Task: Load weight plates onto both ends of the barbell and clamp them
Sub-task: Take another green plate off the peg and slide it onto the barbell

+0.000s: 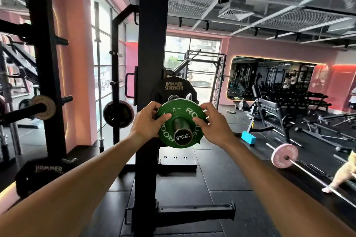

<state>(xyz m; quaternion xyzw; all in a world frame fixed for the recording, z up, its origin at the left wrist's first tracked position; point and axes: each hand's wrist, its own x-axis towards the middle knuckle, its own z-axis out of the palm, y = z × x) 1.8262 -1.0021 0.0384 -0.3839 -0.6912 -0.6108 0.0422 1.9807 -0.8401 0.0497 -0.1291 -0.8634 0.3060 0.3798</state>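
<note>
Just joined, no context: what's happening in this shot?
A person is loading a barbell in a gym rack. Both hands, left hand and right hand, grip the rim of a small green plate that is already threaded on the barbell sleeve. A black plate sits behind it. No clamp is visible on this end yet.

The barbell sleeve point(182, 128) carries a green plate point(180, 113) and a black plate point(173, 87).
</note>
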